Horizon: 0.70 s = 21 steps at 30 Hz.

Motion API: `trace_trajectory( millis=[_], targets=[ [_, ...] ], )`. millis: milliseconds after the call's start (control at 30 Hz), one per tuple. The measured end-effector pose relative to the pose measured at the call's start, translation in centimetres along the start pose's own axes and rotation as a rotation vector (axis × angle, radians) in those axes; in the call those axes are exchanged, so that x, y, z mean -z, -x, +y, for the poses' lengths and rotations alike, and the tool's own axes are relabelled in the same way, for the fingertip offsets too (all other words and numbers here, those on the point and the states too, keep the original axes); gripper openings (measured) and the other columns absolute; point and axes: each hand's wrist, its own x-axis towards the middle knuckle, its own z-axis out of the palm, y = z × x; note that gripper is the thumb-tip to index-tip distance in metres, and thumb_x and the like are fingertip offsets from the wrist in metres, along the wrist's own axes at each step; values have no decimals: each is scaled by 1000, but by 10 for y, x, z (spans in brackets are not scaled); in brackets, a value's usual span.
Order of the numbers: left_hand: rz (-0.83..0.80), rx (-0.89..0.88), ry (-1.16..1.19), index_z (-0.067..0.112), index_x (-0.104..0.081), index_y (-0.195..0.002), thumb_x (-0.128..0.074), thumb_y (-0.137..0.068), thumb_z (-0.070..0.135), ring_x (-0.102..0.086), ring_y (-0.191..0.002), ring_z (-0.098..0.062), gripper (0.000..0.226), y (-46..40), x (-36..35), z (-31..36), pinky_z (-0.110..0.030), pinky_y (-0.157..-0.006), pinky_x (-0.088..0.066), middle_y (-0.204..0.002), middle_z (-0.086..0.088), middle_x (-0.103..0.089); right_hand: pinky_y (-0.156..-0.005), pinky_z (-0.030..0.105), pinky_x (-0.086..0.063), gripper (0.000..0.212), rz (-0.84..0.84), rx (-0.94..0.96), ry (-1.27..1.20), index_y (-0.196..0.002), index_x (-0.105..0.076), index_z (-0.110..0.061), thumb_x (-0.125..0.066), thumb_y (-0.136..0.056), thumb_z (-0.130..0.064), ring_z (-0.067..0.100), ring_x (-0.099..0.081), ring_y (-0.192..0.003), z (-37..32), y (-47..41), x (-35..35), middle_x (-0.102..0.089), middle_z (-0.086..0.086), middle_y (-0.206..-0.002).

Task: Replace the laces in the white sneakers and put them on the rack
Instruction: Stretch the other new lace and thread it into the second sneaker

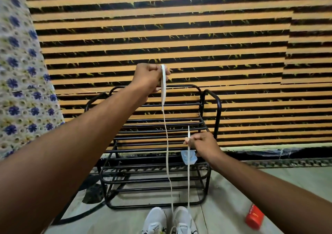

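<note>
Sneakers [169, 221]: two white, side by side on the floor at 6 o'clock, not yet on the rack [156, 144], one black unit at 12 o'clock of them, shelves bare. Lace [163, 90]: one white strand, running up from the right sneaker. Left hand [149, 77] pinches its upper part; right hand [203, 144] fingers pinch the other end. Lacing appears unfinished; racking remains.

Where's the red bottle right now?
In the head view, the red bottle lies on the floor at lower right, right of the white sneakers and just below the right forearm.
</note>
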Motion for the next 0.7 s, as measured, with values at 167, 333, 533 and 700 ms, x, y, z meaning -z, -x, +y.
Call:
trace_trajectory(
  millis=[167,333,533,700],
  targets=[
    [-72,2,-13,14,-76,-111,-58,-105,16,-71,-74,-14,19,11,-2,-26,-29,-65,-54,-95,-9,-77,-60,27,-52,30,-53,-38,-106,-87,-75,-6,-57,-104,-23,23,-73,-81,9,2,3,-76,15,-88],
    [-256,-2,-136,5,-76,-105,-60,-102,6,-69,-85,-14,17,34,-9,-69,-19,-60,-54,-110,-6,-72,-46,22,-47,19,-73,-66,-186,-96,-71,3,-57,-102,-8,11,-61,-50,29,10,2,-70,16,-73],
    [-576,117,-417,13,-77,-78,-68,-95,5,-65,-64,-8,21,66,-33,-161,-25,-56,-51,-87,-10,-77,-50,25,-35,22,-90,-120,52,-78,-74,-6,-63,-96,-14,8,-47,-42,82,14,-16,-67,7,-59],
    [-695,265,-433,5,-78,-87,-55,-95,1,-57,-51,-6,25,101,-63,-239,-17,-49,-42,-70,-11,-73,-53,21,-41,20,-86,-206,138,-77,-73,-6,-62,-93,-9,5,-53,-44,138,19,-36,-69,6,-62]
  ],
)
